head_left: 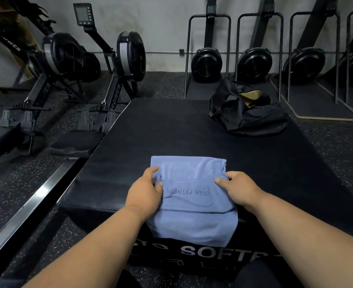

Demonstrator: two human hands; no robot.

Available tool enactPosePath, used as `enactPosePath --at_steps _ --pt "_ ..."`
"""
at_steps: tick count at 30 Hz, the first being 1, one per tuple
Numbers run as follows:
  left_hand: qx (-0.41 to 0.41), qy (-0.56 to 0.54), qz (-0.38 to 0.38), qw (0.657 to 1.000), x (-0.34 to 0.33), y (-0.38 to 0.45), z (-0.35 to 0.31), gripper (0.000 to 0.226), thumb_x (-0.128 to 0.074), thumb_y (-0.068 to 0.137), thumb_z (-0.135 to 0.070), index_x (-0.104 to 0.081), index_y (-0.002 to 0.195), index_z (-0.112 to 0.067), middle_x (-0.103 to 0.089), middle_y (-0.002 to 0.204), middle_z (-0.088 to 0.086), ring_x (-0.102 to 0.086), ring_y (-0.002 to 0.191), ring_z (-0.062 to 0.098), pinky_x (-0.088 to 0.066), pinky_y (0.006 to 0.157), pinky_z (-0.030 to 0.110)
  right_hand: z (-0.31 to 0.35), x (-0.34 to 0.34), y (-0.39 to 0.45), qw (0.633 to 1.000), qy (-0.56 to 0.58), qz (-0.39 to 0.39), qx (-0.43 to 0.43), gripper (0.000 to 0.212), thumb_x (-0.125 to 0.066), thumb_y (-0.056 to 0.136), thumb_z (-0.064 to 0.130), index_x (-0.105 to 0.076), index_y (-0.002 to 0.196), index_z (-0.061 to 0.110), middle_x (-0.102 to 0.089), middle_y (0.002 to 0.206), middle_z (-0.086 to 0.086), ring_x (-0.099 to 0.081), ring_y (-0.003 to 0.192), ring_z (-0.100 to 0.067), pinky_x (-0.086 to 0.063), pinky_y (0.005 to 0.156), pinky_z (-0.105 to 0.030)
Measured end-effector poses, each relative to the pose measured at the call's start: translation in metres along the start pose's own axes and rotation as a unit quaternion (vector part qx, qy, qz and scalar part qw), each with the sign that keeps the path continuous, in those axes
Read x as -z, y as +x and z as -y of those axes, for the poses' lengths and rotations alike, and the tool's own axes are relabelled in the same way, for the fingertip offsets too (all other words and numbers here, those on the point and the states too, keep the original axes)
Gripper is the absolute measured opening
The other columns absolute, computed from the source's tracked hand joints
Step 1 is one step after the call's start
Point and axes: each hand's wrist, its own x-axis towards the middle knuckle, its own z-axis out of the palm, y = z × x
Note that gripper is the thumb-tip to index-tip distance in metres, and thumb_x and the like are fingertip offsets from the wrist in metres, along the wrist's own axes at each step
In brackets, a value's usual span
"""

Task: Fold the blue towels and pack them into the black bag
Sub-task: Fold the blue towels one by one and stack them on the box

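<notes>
Blue towel [192, 204], partly folded, draped over black box's [192, 132] edge.

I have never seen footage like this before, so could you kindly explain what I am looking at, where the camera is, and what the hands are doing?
There is no machine here: the single picture comes from a camera worn on a person's head, looking forward and down. The left hand and right hand pinch the two sides of a partly folded blue towel, which lies on a black padded box. At its far right corner sits the open black bag. Rowing machines stand on the floor behind.
</notes>
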Motion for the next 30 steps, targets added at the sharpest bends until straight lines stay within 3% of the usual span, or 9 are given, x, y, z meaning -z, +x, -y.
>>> enactPosePath --at_steps 3,6,10,13,17,21,26,28,30 --pt "0.011 -0.082 0.0 0.997 0.001 -0.013 0.001 0.043 -0.065 0.1 -0.025 -0.051 0.139 -0.038 -0.06 0.076 -0.008 -0.06 0.073 0.007 -0.044 0.072 0.017 0.004 0.001 -0.016 1.0 0.006 0.029 0.005 0.028 -0.071 0.095 0.033 -0.062 0.076 0.014 -0.065 0.071 0.001 -0.057 0.066 -0.012 -0.046 0.062 -0.028" --pt "0.045 -0.138 -0.011 0.989 0.015 -0.027 0.008 0.038 -0.071 0.097 -0.028 -0.052 0.125 -0.045 -0.061 0.071 -0.008 -0.06 0.064 0.002 -0.046 0.071 0.025 0.01 0.005 -0.039 0.999 0.021 0.047 0.009 0.03 -0.07 0.095 0.033 -0.065 0.079 0.008 -0.072 0.077 -0.002 -0.062 0.068 -0.011 -0.048 0.065 -0.03" --pt "0.083 -0.22 -0.011 0.972 0.045 -0.051 0.018 0.045 -0.075 0.095 -0.023 -0.053 0.132 -0.036 -0.066 0.069 -0.008 -0.063 0.065 0.002 -0.05 0.078 0.031 0.02 0.015 -0.074 0.997 0.036 0.06 0.018 0.032 -0.07 0.096 0.033 -0.057 0.076 0.01 -0.058 0.072 -0.006 -0.054 0.066 -0.013 -0.042 0.064 -0.032" --pt "0.075 -0.275 -0.021 0.958 0.07 -0.065 0.018 0.048 -0.074 0.096 -0.019 -0.053 0.137 -0.032 -0.068 0.071 -0.005 -0.065 0.07 0.01 -0.051 0.087 0.037 0.03 0.021 -0.097 0.996 0.049 0.065 0.026 0.029 -0.069 0.098 0.034 -0.075 0.089 0.008 -0.077 0.092 -0.013 -0.069 0.077 -0.018 -0.053 0.074 -0.036" --pt "0.041 -0.28 -0.031 0.959 0.096 -0.07 0.006 0.044 -0.072 0.099 -0.023 -0.053 0.136 -0.036 -0.063 0.07 -0.007 -0.061 0.074 0.01 -0.049 0.089 0.037 0.04 0.028 -0.111 0.996 0.067 0.056 0.032 0.025 -0.068 0.099 0.034 -0.08 0.1 0.012 -0.08 0.102 -0.008 -0.077 0.1 -0.028 -0.058 0.095 -0.049" --pt "0.023 -0.253 -0.044 0.966 0.11 -0.058 -0.009 0.041 -0.069 0.1 -0.025 -0.054 0.136 -0.036 -0.059 0.067 -0.012 -0.058 0.065 0.004 -0.05 0.074 0.031 0.056 0.031 -0.112 0.997 0.068 0.043 0.022 0.022 -0.068 0.1 0.026 -0.079 0.096 0.007 -0.08 0.098 -0.013 -0.072 0.08 -0.02 -0.057 0.075 -0.039" --pt "-0.005 -0.209 -0.096 0.973 0.137 -0.003 -0.065 0.038 -0.07 0.1 -0.024 -0.057 0.136 -0.025 -0.069 0.089 -0.007 -0.061 0.074 0.005 -0.046 0.064 0.014 0.129 0.038 -0.074 0.996 0.075 0.002 0.038 0.02 -0.063 0.102 0.013 -0.068 0.084 0.007 -0.07 0.073 -0.012 -0.061 0.064 -0.019 -0.047 0.059 -0.027" --pt "-0.023 -0.233 -0.145 0.961 0.164 0.026 -0.104 0.042 -0.07 0.099 -0.025 -0.059 0.139 -0.021 -0.07 0.114 -0.005 -0.065 0.095 0.01 -0.048 0.081 0.019 0.188 0.053 -0.054 0.988 0.152 -0.019 0.031 0.028 -0.051 0.107 0.008 -0.059 0.081 0.013 -0.06 0.052 -0.001 -0.052 0.048 -0.012 -0.043 0.049 -0.024" --pt "-0.051 -0.252 -0.186 0.948 0.202 0.052 -0.147 0.038 -0.069 0.099 -0.024 -0.063 0.136 -0.018 -0.062 0.125 -0.006 -0.061 0.108 0.016 -0.048 0.091 0.027 0.253 0.079 -0.04 0.973 0.219 -0.045 0.064 0.027 -0.045 0.11 0.006 -0.058 0.087 0.013 -0.064 0.051 0.004 -0.057 0.046 -0.009 -0.047 0.047 -0.025"
